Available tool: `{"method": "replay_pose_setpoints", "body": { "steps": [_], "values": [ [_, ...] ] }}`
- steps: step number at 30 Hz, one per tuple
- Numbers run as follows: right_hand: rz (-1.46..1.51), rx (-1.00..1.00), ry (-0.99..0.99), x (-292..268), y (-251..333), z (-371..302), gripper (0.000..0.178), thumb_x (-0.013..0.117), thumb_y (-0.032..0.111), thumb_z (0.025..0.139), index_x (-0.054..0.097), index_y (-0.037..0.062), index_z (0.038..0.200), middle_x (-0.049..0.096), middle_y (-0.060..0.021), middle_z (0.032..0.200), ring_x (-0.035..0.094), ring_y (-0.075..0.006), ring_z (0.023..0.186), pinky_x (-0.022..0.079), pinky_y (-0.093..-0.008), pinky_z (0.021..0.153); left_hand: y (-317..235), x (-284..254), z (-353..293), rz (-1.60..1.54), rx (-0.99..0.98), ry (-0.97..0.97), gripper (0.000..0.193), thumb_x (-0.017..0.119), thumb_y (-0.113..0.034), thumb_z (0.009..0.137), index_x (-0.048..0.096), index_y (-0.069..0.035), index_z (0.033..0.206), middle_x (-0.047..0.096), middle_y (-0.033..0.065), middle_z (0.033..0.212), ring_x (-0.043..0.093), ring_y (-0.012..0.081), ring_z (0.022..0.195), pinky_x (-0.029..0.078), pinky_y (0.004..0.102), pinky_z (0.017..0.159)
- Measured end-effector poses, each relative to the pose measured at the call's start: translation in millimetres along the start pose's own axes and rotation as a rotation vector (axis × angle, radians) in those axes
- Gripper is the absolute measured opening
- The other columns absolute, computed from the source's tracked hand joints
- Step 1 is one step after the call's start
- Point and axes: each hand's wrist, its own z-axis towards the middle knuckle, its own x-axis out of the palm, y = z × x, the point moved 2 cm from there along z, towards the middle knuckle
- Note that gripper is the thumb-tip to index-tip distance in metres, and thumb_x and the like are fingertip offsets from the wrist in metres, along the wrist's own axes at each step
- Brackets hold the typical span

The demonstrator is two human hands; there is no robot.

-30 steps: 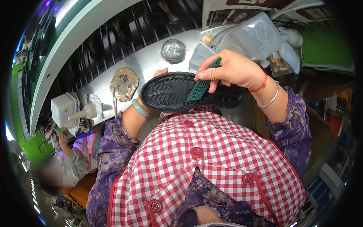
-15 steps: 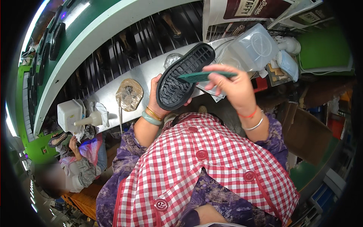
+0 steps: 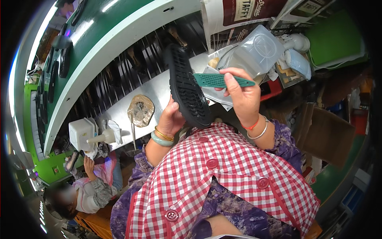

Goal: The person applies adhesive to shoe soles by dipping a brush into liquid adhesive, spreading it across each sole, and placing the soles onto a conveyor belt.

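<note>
My left hand [image 3: 170, 121] grips a black shoe sole [image 3: 187, 89] by its left edge, fingers hidden behind it. The sole is tilted nearly upright, its gridded and zigzag-ribbed face turned to the right. My right hand [image 3: 243, 95] pinches a flat green strip tool [image 3: 213, 81] with a raised pattern between thumb and fingers. The strip's left end meets the sole's right edge in this view; whether it touches cannot be told. Left of my left hand, a film-wrapped round dish [image 3: 141, 111] with a dark patch in it lies on the metal shelf [image 3: 159, 81], a thin handle at its side.
A white container [image 3: 78, 134] and a nozzled bottle [image 3: 103, 136] stand on the left. A curved white-edged green conveyor [image 3: 115, 24] carries black soles beyond the shelf. To the right are a clear plastic box [image 3: 260, 49] and a cardboard box [image 3: 328, 133]. A co-worker [image 3: 93, 193] sits lower left.
The sole has turned more upright and shifted slightly left and down, its ribbed face now angled rightward. The green strip has moved off the sole's middle to its right edge, showing its patterned face.
</note>
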Motion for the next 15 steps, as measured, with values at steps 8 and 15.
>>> {"method": "replay_pose_setpoints", "body": {
  "steps": [8, 15],
  "values": [
    [-0.406, -0.123, 0.044, -23, -8, -12, 0.009, 0.057, 0.005, 0.085, 0.062, -0.0018, 0.084, 0.063, -0.0124, 0.074, 0.062, -0.0182, 0.061, 0.046, -0.027, 0.056, -14, 13, -12, 0.288, 0.319, -0.111, 0.083, 0.07, -0.018, 0.073, 0.023, -0.014, 0.14, 0.04, 0.0078, 0.132, 0.041, 0.0247, 0.122, 0.036, 0.0392, 0.101],
    [-0.315, -0.165, 0.093, -2, -5, -10, 0.012, 0.054, 0.006, 0.088, 0.063, -0.0018, 0.086, 0.061, -0.0022, 0.073, 0.056, -0.0067, 0.067, 0.044, -0.0215, 0.059, -19, 21, -17, 0.641, 0.561, -0.131, 0.098, 0.075, -0.012, 0.07, 0.012, -0.016, 0.145, 0.035, 0.0087, 0.135, 0.039, 0.0275, 0.124, 0.035, 0.0411, 0.102]
  ]
}}
